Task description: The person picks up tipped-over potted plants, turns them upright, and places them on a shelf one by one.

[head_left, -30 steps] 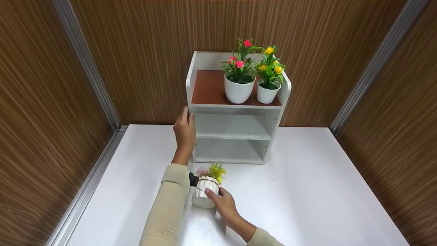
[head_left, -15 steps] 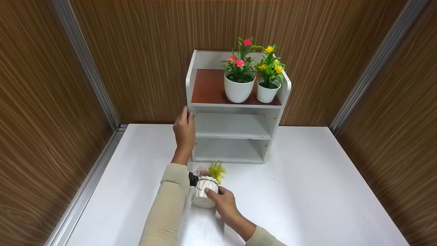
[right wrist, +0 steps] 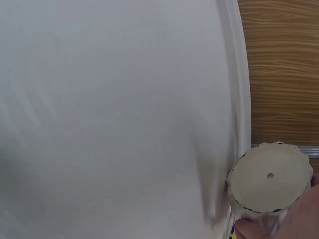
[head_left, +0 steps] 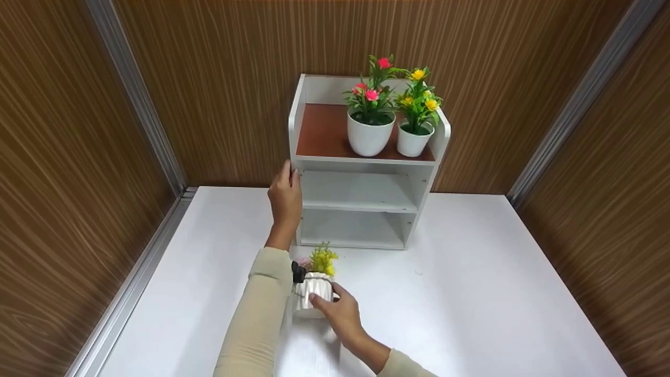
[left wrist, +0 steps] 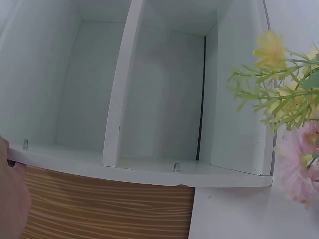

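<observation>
Slightly righted, the ribbed white ceramic-looking flowerpot (head_left: 318, 286) seems slick, breakable; I'd hold its side, as the right hand (head_left: 344, 317) does; the left hand (head_left: 285, 198) grips the white boxy shelf (head_left: 360, 208).

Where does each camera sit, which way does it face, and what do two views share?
Head: on the head, facing forward and down at the white shelf; left hand, right hand and both sleeves show.
Left wrist: on that wrist, facing the white shelf's open front; left hand partly shows.
Right wrist: on that wrist, facing an unclear pale surface and the pot's underside; right hand partly shows.
Head and left wrist share the white shelf and flowers.
</observation>
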`<state>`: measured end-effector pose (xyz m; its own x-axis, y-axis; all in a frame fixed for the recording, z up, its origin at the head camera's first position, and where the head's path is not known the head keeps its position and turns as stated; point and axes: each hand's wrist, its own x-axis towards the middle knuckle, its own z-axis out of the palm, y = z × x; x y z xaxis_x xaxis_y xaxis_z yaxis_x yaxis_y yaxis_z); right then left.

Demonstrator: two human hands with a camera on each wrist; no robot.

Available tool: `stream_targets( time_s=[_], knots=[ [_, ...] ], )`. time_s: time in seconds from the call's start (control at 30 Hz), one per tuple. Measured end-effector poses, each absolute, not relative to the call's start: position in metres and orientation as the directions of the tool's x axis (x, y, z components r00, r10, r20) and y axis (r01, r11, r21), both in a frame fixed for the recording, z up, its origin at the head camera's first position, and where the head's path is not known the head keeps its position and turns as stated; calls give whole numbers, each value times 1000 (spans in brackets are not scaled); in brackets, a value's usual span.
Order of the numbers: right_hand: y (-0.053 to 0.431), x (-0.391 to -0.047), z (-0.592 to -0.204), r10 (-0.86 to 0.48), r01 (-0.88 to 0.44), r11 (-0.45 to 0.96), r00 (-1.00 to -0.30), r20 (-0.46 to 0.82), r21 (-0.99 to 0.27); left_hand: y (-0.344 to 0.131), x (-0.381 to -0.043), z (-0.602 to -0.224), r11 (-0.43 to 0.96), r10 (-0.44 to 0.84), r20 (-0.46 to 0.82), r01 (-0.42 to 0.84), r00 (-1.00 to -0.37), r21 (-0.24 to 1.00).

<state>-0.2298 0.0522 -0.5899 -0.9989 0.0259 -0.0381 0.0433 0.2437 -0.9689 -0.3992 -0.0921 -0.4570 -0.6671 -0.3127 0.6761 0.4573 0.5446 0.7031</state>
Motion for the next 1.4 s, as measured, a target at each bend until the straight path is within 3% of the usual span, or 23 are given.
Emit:
stream_targets(
  time_s=[0.33,1.4],
  knots=[
    [54,-220,-591,-13,-8,361,-1000,4,-932,-92,-400,-454,552,-310,680,457,-665,698],
    [88,-212,-600,-186,-65,244,-982,20,-967,-93,-400,-457,539,-303,682,471,-665,699]
  ],
)
